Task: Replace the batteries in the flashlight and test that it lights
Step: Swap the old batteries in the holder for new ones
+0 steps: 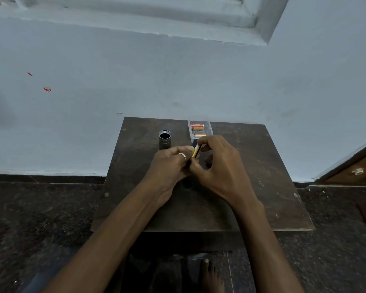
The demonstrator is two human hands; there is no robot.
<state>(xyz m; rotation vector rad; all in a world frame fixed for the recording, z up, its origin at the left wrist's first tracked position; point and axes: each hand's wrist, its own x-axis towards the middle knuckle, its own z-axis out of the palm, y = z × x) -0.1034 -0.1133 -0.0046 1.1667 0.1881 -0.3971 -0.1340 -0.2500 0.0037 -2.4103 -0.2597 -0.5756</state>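
1. Both bare hands meet over the middle of the dark brown wooden board [262, 187], a low tabletop pushed up against a pale blue wall [178, 77].
2. The left hand [169, 166] is curled, fingers bent inward, with a silver ring [182, 155] on one finger; its fingertips press toward the right hand, and a dark object sits between the palms, too hidden to name.
3. The right hand [218, 166] pinches a slim gold-and-black battery [196, 151] between thumb and forefinger, the battery tilted with its upper end leaning away from the camera.
4. The battery's lower end disappears between the two hands; whether it sits inside anything, I can't tell.
5. Over to the left, just beyond the left knuckles, the dark grey metal cylindrical flashlight body [164, 140] stands upright on the board, open threaded end facing up, black hollow showing.
6. It stands apart from both hands, nobody touching it.
7. At the far edge of the board, a small clear plastic tray [207, 126] holds orange-and-gold batteries [197, 126] lying crosswise, one behind the other.
8. The near end of that tray is covered by the right hand's fingers.
9. Below the board, a dark speckled stone floor [40, 218], and a bare foot [210, 275] pokes in at the bottom edge.
10. A brown wooden door [355, 168] with a metal fitting shows at the far right.
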